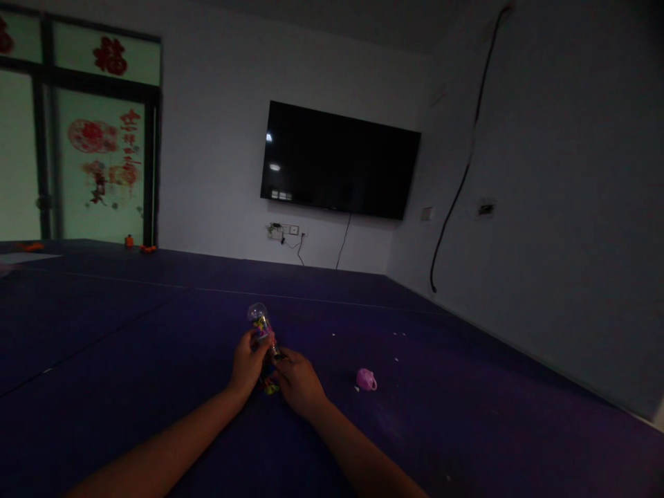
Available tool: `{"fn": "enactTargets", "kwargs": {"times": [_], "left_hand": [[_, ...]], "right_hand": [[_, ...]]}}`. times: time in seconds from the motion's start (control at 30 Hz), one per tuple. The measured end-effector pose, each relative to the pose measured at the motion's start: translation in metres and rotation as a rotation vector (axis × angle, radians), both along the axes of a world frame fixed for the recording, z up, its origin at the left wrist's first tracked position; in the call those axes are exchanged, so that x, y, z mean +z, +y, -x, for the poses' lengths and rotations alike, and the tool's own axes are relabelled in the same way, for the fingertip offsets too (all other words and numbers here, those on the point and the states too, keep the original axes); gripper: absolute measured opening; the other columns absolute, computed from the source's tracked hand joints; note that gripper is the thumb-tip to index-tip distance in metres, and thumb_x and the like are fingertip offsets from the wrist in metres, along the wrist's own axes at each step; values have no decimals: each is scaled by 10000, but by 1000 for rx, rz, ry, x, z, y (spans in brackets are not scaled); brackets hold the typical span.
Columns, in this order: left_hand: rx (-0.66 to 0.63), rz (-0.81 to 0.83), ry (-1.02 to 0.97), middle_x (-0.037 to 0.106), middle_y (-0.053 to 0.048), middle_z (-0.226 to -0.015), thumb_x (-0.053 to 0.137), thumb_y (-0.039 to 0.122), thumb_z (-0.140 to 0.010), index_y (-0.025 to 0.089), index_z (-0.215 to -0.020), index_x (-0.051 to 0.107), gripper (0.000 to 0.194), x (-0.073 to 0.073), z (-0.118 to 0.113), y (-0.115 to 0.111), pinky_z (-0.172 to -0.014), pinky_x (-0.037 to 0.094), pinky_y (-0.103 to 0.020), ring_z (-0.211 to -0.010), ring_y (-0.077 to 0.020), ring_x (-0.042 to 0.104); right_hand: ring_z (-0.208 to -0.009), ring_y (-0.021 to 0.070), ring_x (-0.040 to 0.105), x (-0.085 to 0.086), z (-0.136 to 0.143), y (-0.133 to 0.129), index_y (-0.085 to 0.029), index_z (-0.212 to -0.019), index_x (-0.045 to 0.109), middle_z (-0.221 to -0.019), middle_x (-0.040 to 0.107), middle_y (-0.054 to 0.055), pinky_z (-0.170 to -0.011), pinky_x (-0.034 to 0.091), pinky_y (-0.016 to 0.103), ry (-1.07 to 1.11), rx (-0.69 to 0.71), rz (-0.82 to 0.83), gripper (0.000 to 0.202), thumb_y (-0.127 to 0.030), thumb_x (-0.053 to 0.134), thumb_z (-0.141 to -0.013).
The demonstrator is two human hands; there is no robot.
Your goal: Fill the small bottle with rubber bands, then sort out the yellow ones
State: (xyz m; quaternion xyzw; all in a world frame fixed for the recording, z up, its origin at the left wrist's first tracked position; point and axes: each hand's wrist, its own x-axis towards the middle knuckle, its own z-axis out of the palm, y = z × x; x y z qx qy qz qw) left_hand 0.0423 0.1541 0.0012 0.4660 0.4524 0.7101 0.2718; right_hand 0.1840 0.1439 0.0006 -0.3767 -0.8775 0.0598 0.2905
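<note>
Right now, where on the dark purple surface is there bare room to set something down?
Bare: the dark purple surface between the left forearm and thin dark seam. Crowded: around the left hand, right hand, clear plastic domed tube and small multicoloured pieces; small white scraps lie near the pink round toy.

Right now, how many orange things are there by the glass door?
3 that I can make out: a small upright orange block near the door's right end, a low orange piece just right of it, and a flat orange shape far left. Dimness may hide others.
</note>
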Motion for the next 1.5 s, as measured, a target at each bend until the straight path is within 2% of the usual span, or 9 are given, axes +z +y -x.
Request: {"fn": "enactTargets", "kwargs": {"times": [0.37, 0.53, 0.63, 0.73, 0.97, 1.23, 1.5], "left_hand": [[2, -11, 25, 705, -96, -871, 699, 521, -642, 151, -938, 616, 481, 2, -1, -3, -758, 485, -374, -854, -286, 663], [4, -10, 47, 702, -105, -894, 689, 531, -649, 154, -946, 615, 485, 4, -2, -4, -774, 478, -382, -874, -292, 657], [15, -5, 47, 701, -104, -900, 684, 544, -647, 155, -951, 617, 498, 4, -3, -4, -769, 480, -386, -866, -294, 657], [29, -3, 45, 705, -97, -889, 687, 556, -640, 160, -927, 630, 493, 6, -3, -5, -772, 480, -384, -868, -293, 659], [35, -4, 26, 709, -89, -861, 695, 570, -625, 161, -911, 634, 502, 7, -3, -5, -768, 485, -387, -844, -291, 663], [22, 3, -20, 711, -90, -844, 688, 589, -624, 157, -907, 626, 521, 8, -4, -7, -754, 491, -377, -821, -287, 670], [7, 40, -108, 715, -94, -842, 707, 569, -612, 144, -894, 635, 514, 9, -2, -7, -705, 494, -340, -810, -273, 672]], "right_hand": [[-1209, 230, 500, 2, 0, -3, -206, -1058, 655, -1293, 553, 96, -1011, 384, 391, 154, -87, -18, 297, -133, 562, -785], [-1125, 221, 563, 4, 0, -3, -215, -1026, 637, -1188, 618, 77, -963, 420, 376, 219, -138, -5, 256, -148, 527, -805], [-1012, 208, 621, 3, -2, -2, -214, -1099, 601, -1089, 660, 66, -901, 456, 351, 256, -223, 51, 317, -125, 457, -832], [-1012, 202, 630, -2, -4, 1, -198, -1212, 537, -1108, 655, 77, -881, 466, 327, 300, -283, 97, 432, -73, 426, -813], [-1024, 189, 635, -13, -3, 10, -197, -1259, 528, -1130, 656, 74, -877, 487, 310, 381, -180, 147, 547, -6, 397, -763], [-1164, 211, 552, -2, -2, -1, -179, -1121, 652, -1215, 613, 95, -1008, 414, 359, 308, -143, 42, 425, -48, 437, -778], [-1233, 224, 497, 1, -2, -1, -211, -1098, 688, -1333, 529, 91, -1028, 407, 380, 258, -79, -19, 426, -60, 448, -779]]}}
